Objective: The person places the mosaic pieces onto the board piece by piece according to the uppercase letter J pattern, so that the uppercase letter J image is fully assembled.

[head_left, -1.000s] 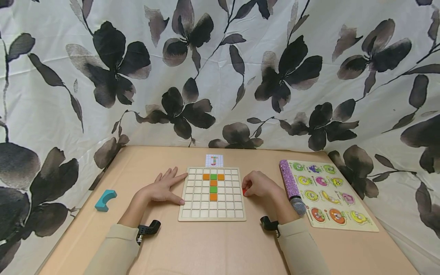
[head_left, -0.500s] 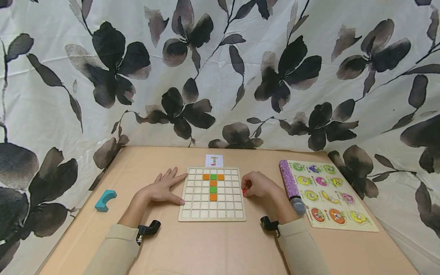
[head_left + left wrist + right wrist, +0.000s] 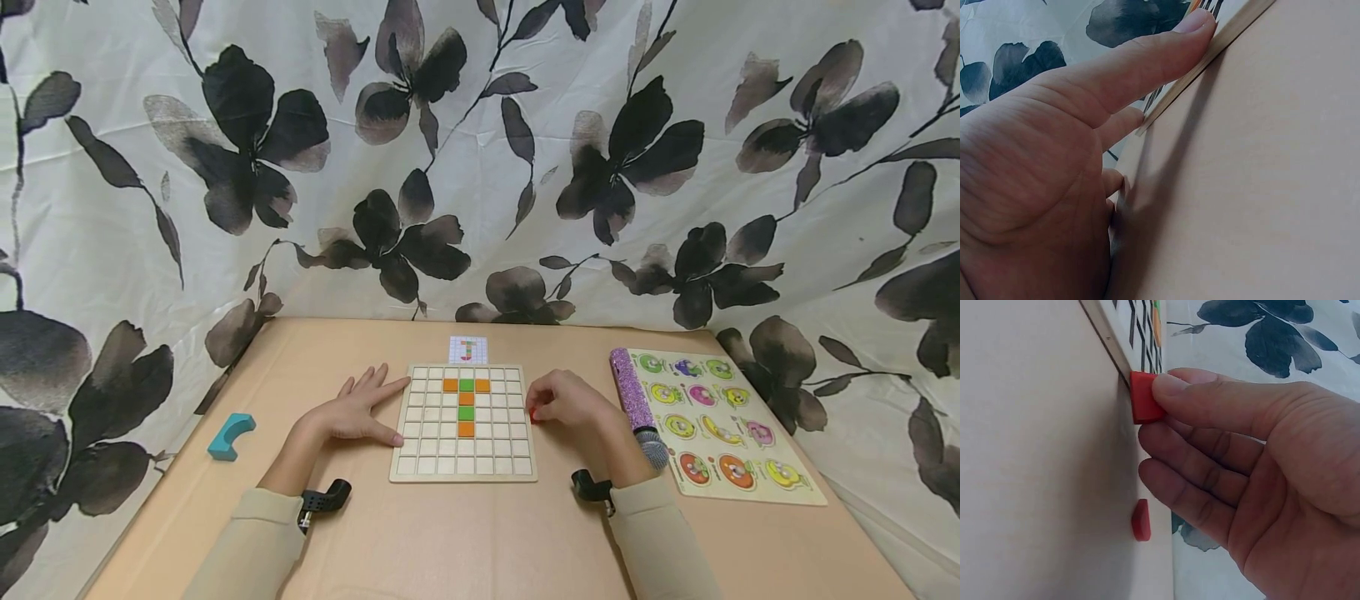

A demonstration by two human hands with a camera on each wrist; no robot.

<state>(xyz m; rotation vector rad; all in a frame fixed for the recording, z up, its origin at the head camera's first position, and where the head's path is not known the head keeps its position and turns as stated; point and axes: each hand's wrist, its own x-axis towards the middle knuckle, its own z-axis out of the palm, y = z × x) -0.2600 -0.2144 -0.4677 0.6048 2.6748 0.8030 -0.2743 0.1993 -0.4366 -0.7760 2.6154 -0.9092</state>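
Note:
A pale grid board lies mid-table, with orange tiles and green tiles forming a T shape in its cells. At the board's left edge my left hand rests with fingers spread; index fingertip and thumb touch the rim. The left wrist view shows that thumb straight along the board's side. By the right edge, my right hand pinches a red square tile between thumb and fingers. Beneath that hand, a second red tile lies on the table, hidden in the head view.
Behind the board lies a small pattern card with a coloured J-like figure. A turquoise arch block sits at left. To the right are a glittery purple microphone and a fruit picture board. A floral curtain hangs behind.
The right hand has shifted very slightly upward, and the red tile in its pinch has turned a little. My left hand and the board stay as they were.

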